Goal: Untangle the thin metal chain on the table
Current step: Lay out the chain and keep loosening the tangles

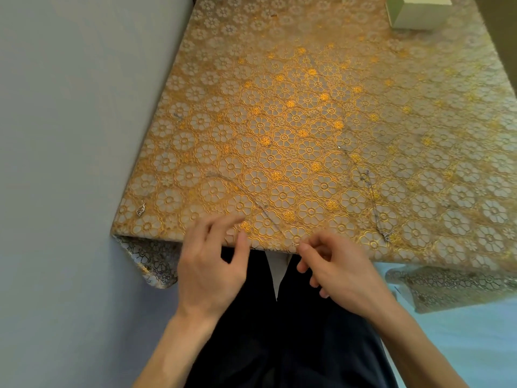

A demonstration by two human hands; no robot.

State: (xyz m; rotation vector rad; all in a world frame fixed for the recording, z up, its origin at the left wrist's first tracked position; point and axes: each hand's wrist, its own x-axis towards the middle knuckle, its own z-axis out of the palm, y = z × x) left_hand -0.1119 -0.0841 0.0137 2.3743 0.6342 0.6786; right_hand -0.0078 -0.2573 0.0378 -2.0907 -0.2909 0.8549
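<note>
A thin silver chain runs diagonally across the orange flowered tablecloth, from mid-left down to the near edge. My right hand is at that edge with curled fingers, thumb and forefinger pinching the chain's near end. My left hand hovers to the left of it, fingers loosely bent, fingertips resting on the cloth at the edge and holding nothing. A second thin chain lies further right, winding towards the near edge.
A small silver pendant lies near the table's left corner. A pale box stands at the far right. A grey wall borders the table on the left. My dark-clothed legs are under the near edge.
</note>
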